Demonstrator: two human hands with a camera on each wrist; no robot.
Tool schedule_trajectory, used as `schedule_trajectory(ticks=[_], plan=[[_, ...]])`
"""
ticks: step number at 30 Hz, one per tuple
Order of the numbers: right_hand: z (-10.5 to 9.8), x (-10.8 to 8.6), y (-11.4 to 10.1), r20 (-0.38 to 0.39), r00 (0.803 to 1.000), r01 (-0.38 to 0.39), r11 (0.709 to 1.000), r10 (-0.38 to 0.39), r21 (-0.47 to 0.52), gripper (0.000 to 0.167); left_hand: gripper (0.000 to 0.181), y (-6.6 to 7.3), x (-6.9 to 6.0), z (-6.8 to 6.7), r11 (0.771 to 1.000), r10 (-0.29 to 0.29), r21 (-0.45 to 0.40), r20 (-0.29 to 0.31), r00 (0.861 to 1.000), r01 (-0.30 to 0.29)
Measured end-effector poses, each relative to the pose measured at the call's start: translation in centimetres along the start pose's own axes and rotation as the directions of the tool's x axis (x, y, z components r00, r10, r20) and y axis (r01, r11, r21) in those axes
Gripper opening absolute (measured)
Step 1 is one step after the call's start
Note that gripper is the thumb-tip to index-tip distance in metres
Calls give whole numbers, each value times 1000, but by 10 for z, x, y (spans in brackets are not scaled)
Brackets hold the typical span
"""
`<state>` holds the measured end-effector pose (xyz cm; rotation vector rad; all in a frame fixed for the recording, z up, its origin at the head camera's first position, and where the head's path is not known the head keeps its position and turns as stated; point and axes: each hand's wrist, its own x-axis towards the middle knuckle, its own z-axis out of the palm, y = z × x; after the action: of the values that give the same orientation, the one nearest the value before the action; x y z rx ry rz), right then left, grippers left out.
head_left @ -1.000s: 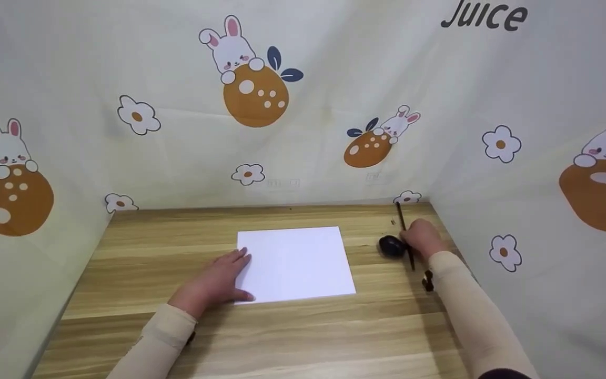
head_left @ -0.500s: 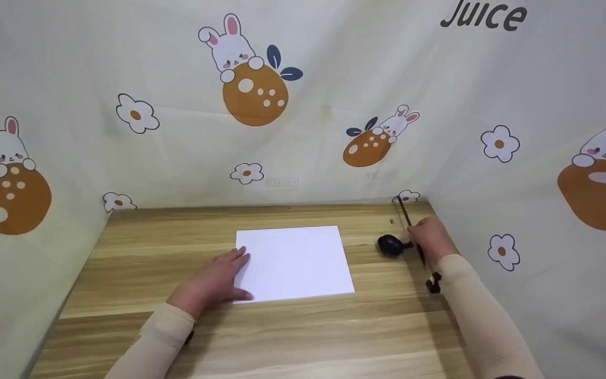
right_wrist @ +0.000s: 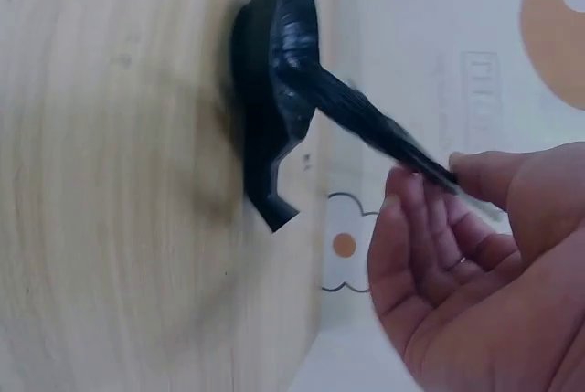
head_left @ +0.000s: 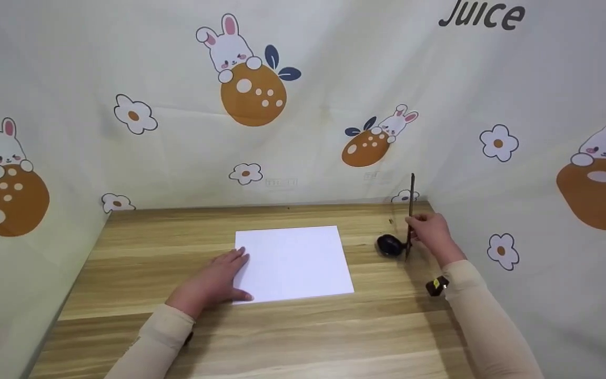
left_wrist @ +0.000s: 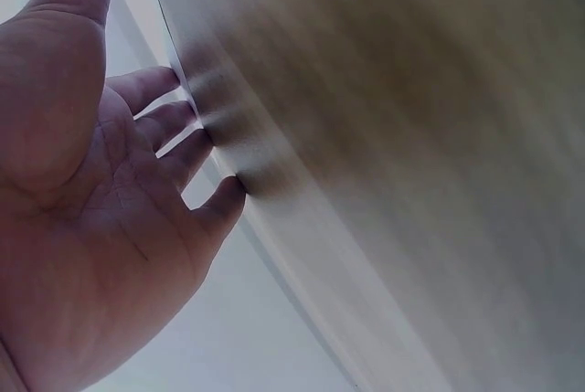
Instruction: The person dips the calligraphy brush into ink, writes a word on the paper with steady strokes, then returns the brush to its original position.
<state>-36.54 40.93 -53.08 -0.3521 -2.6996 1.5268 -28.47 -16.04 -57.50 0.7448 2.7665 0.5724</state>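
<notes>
A white sheet of paper [head_left: 298,263] lies on the wooden table. My left hand [head_left: 209,281] rests on its left edge with fingers spread, as the left wrist view also shows. To the right is a small black bowl [head_left: 389,246] with a short bent handle. My right hand [head_left: 432,231] pinches a thin dark stick like a brush [head_left: 412,197] between thumb and fingers, just right of the bowl. It stands nearly upright in the head view. In the right wrist view the wider, dark end of the brush [right_wrist: 366,127] is at the bowl [right_wrist: 283,45]; whether they touch is unclear.
A pale curtain [head_left: 177,158] printed with rabbits and flowers hangs behind and on both sides of the table [head_left: 292,337]. Beyond the black bowl lies a tiny dark speck [head_left: 391,221]. The right side curtain is close to the right hand.
The brush has gone from leaning with its top to the left to nearly upright, its top now higher. My right hand has shifted slightly right. The left hand and paper stay in place.
</notes>
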Motion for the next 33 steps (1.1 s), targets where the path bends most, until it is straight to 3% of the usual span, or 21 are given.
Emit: schedule_trajectory(ticks=[4, 17, 23, 33], plan=[[3, -6, -5, -18, 999, 53, 992, -51, 118, 28, 109, 1, 1, -1, 1000, 1, -5, 1, 1000, -1], [15, -10, -7, -102, 983, 177, 935, -153, 306, 19, 108, -2, 1, 1, 1000, -25, -17, 7, 1000, 25], [19, -10, 2, -115, 985, 161, 930, -130, 329, 19, 107, -2, 2, 1, 1000, 6, 7, -12, 1000, -6], [26, -4, 16, -152, 978, 180, 946, -142, 269, 23, 108, -3, 3, 3, 1000, -14, 12, -4, 1000, 14]])
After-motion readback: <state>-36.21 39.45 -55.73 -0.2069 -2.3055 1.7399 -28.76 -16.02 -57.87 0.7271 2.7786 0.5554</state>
